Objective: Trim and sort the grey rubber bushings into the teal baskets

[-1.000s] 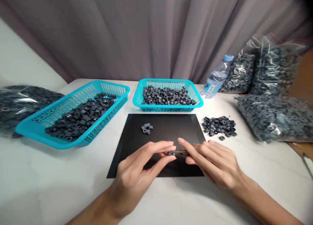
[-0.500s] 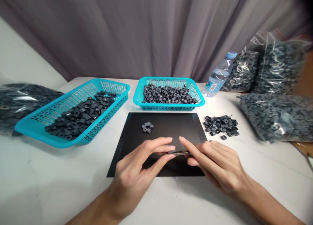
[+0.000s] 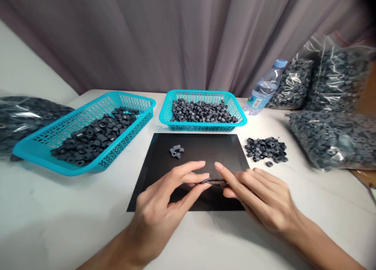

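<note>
In the head view, the left hand (image 3: pixel 160 197) pinches a small dark grey ring-shaped piece (image 3: pixel 205 181) between thumb and fingertips above the black rectangular mat (image 3: pixel 211 152); its index finger is raised clear. The right hand (image 3: pixel 264 195) is closed around a slim metal tool (image 3: pixel 217 182), index finger extended along it, the tip at the piece. Whether the tip is inside the ring or only against it, I cannot tell.

The pinch covers little of the piece, so sideways pressure from the tool could roll it free. If the tip slipped left, it could catch the left fingertips, which are right beside it. A dropped piece might bounce into the small cluster of dark grey pieces (image 3: pixel 176 151) on the mat's far left, or off its right edge towards the loose dark grey pile (image 3: pixel 266 150) on the white marbled table (image 3: pixel 205 246), where look-alikes would hide it.
</note>
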{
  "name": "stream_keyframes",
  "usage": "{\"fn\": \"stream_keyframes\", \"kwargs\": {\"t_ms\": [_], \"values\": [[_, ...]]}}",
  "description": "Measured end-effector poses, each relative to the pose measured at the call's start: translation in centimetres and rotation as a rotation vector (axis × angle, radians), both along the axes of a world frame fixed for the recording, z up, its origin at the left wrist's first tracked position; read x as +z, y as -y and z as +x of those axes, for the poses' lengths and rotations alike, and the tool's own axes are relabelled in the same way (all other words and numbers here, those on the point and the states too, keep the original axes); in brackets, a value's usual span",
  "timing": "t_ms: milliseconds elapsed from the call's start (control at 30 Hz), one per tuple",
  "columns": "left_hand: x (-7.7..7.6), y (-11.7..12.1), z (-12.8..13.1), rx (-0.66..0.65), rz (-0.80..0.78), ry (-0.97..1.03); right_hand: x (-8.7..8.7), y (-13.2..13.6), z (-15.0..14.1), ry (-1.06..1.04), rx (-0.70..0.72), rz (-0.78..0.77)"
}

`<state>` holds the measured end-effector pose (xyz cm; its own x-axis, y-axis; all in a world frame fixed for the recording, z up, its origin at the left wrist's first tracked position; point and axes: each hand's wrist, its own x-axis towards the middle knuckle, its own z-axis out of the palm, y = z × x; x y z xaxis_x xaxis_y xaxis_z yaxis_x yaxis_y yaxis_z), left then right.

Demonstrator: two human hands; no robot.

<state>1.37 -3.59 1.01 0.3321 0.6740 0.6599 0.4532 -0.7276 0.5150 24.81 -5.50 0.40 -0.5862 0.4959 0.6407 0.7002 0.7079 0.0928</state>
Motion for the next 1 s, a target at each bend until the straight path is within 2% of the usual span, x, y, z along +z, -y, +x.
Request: {"fn": "stream_keyframes", "kwargs": {"t_ms": [267, 1000], "values": [[-0.03, 0.08, -0.02, 0.012, -0.012, -0.006, 0.31, 0.01, -0.08, 0.039, -0.016, 0.063], [0.27, 0.06, 0.16, 0.008, 0.0, 0.002, 0.05, -0.07, 0.02, 0.059, -0.034, 0.108]]}}
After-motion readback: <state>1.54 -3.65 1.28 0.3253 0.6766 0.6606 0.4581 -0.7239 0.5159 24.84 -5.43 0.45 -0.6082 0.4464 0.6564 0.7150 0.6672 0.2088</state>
